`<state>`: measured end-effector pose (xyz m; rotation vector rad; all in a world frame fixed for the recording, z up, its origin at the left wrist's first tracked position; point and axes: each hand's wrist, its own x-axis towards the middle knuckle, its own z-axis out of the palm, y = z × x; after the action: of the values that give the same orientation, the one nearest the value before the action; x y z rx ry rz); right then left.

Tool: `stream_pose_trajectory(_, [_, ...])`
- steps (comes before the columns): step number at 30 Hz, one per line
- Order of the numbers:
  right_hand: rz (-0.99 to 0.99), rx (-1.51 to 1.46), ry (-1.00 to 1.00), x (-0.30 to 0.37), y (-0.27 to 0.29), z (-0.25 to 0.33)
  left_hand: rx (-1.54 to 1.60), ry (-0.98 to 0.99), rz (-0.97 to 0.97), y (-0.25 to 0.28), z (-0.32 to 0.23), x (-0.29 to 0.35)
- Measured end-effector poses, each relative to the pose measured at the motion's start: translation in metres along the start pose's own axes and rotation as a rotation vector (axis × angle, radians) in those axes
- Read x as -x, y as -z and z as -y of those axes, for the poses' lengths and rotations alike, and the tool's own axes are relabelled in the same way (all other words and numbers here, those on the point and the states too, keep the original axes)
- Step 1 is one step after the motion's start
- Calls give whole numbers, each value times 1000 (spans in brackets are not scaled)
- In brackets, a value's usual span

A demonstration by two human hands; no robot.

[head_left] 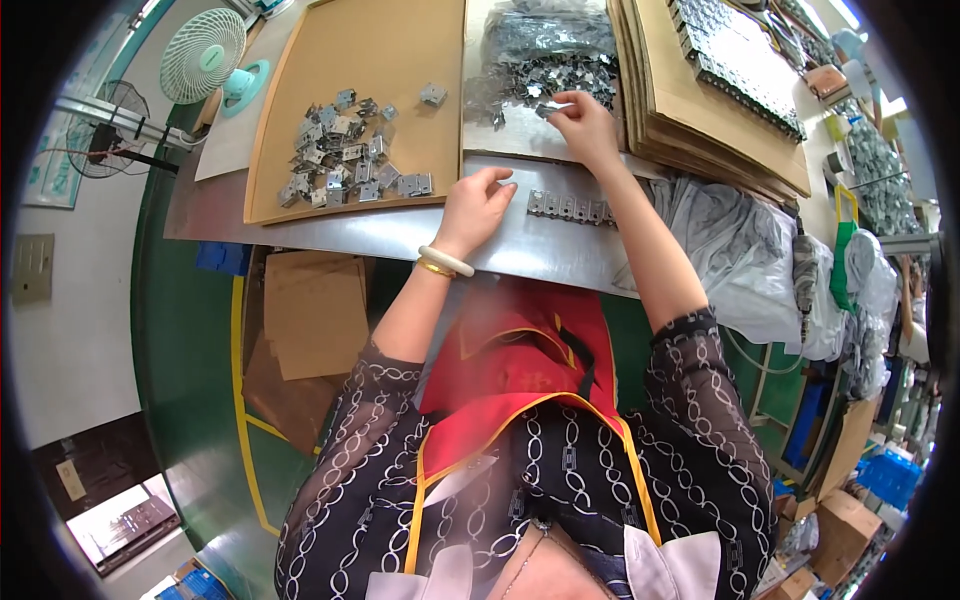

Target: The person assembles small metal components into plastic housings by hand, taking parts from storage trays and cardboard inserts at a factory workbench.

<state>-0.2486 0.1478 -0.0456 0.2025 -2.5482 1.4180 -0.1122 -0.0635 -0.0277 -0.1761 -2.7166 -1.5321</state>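
My right hand [588, 128] reaches to the pile of small metal parts [560, 80] at the far middle of the bench. Its thumb and fingertips are pinched on a small metal piece [546, 110] at the pile's near edge. My left hand [474, 210], a white bangle on its wrist, hovers above the bench edge with loosely bent fingers apart and nothing seen in them. Just right of it, a row of metal brackets [568, 206] stands side by side on the metal bench top. Many loose metal brackets [340, 150] lie heaped in the shallow cardboard tray [400, 40] at left.
Stacked cardboard sheets [650, 110] at right bear rows of metal parts [740, 65]. Grey plastic bags [700, 230] crowd the bench's right end. A green fan [205, 55] stands at the far left. Flat cardboard [315, 310] leans below the bench.
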Motion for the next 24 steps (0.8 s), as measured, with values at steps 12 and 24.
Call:
stream_pose_trajectory(12, [-133,-377,214,151,39,62,801,-55,8,-25,-51,23])
stream_pose_trajectory(24, [205,-680,-89,187,59,75,936,124,237,-7,-47,69])
